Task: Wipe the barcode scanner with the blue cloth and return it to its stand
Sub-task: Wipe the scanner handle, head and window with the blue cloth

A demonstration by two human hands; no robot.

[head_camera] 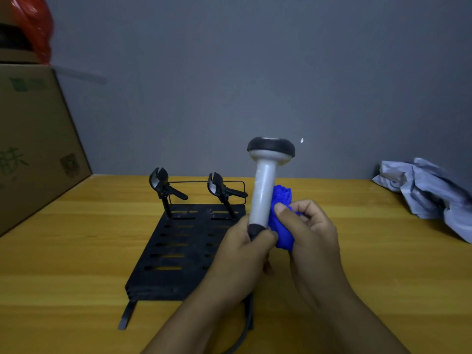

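The barcode scanner [264, 185] stands upright above the table, grey handle below, black-rimmed head on top. My left hand [245, 249] grips its dark lower end. My right hand [309, 231] holds the bunched blue cloth [282, 218] pressed against the right side of the handle. The scanner's black cable [246, 325] drops down between my forearms. The black stand [178, 249], a slotted plate with two clip-like cradles [159, 181] [217, 186] at its far edge, lies on the wooden table just left of my hands, with nothing in the cradles.
A large cardboard box [33, 144] stands at the left edge of the table [76, 251], with a red bag [35, 26] on top. A crumpled grey-white sheet [431, 192] lies at the far right. A grey wall [255, 72] closes the back.
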